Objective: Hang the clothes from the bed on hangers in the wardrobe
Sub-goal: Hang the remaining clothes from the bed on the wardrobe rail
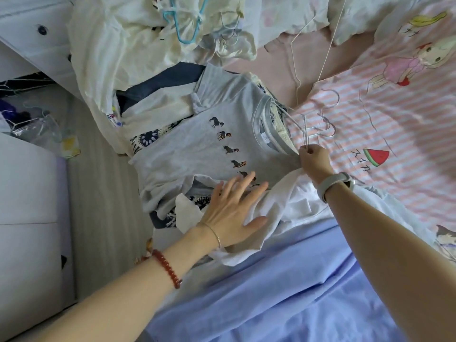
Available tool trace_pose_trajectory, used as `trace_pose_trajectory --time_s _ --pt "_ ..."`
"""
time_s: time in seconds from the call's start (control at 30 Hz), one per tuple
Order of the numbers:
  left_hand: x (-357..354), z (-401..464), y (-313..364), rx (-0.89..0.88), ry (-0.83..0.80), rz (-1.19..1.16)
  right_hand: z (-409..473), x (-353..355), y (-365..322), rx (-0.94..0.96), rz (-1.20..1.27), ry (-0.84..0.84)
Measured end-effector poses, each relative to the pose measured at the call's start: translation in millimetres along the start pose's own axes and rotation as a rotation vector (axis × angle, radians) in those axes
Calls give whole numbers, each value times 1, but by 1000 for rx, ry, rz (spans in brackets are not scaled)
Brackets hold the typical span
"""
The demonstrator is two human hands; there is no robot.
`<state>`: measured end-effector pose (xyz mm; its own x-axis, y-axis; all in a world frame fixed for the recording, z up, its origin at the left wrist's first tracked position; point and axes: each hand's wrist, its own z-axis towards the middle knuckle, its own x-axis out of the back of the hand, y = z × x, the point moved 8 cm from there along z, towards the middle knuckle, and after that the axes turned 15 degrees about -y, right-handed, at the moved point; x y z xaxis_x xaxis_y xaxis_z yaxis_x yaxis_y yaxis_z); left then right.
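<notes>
STEP: hangering the grey T-shirt (pixel 197 146), which is lying on the bed's clothes pile | RIGHT: right hand (pixel 314 160) is pinching wire hangers (pixel 318 127) by the collar | LEFT: left hand (pixel 234 208) is resting flat, fingers spread, on a white garment (pixel 283 206) | NEXT: likely feeding one hanger through the neckline | CONTAINERS: wardrobe is not showing

grey tee (pixel 197 144) with a column of small horse prints lies flat on the clothes pile, white wire hangers (pixel 308 129) bunched at its collar, white garment (pixel 283 206) crumpled beside its hem.
</notes>
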<state>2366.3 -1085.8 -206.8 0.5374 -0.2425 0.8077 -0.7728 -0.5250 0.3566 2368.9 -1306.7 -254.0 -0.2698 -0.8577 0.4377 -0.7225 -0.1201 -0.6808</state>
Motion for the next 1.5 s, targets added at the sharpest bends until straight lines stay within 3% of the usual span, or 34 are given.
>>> trace_pose_trajectory --time_s 0.07,0.13,0.33,0.4,0.53,0.7,0.77,0.83,0.97,1.1,1.37,1.5 --pt "-33 8 3 24 -220 51 -10 2 -18 114 -71 71" --pt "-61 4 9 9 -320 63 -20 -1 -37 244 -85 85" --pt "-49 -19 -1 77 -356 83 -56 -10 -109 470 -103 -17" --pt "-22 -29 -18 87 -242 64 -77 -10 -143 587 -121 0" --pt "90 -91 -70 142 423 -121 -136 -17 -213 852 -203 64" --pt "230 -211 -103 406 917 -47 -225 -23 -295 1281 -405 282" --pt "265 -254 -100 522 942 24 -258 -30 -323 1410 -527 375" --pt "277 -287 -98 573 864 13 -291 -40 -344 1516 -594 447" --pt "258 -347 -82 400 846 -363 -341 -56 -360 1556 -548 515" --pt "199 -390 -33 273 741 -674 -375 -90 -352 1576 -573 337" --pt "54 -518 -11 324 431 -856 -474 -199 -255 1582 -822 -233" --pt "-15 -617 -25 515 529 -945 -544 -261 -187 1612 -867 -458"
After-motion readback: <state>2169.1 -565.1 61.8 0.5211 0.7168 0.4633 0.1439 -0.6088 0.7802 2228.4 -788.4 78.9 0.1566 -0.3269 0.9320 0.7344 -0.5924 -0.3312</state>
